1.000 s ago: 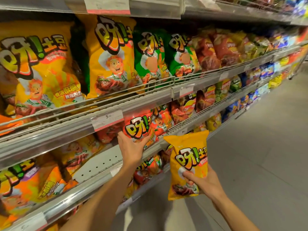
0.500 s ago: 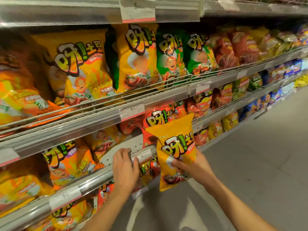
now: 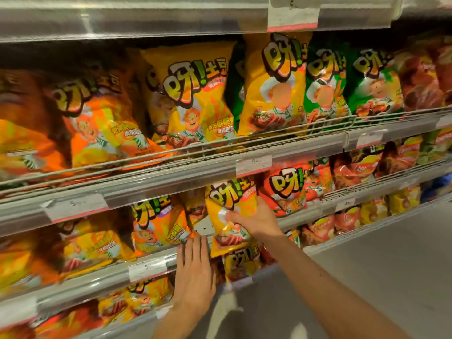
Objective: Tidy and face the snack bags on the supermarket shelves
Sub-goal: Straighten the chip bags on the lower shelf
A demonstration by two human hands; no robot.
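Note:
My right hand [image 3: 254,220] grips a yellow snack bag [image 3: 230,211] by its middle and holds it upright in a gap on the middle shelf [image 3: 186,184], between an orange bag [image 3: 159,223] on its left and a red bag [image 3: 286,189] on its right. The bag's lower edge hangs over the shelf rail. My left hand [image 3: 194,272] lies flat with straight fingers against the front rail [image 3: 102,280] just below the gap, its fingertips close to the orange bag's bottom corner. A patch of bare perforated shelf back [image 3: 204,227] shows between the two bags.
The upper shelf carries large orange, yellow [image 3: 271,86] and green bags [image 3: 325,91] behind a wire guard. Lower shelves hold more yellow and red bags. Price tags [image 3: 253,163] sit on the rails. Grey aisle floor [image 3: 367,277] lies to the right.
My right hand has carried the yellow bag up and in from the aisle into the shelf gap. My left hand left the red bag and dropped to the front rail. The view swung left.

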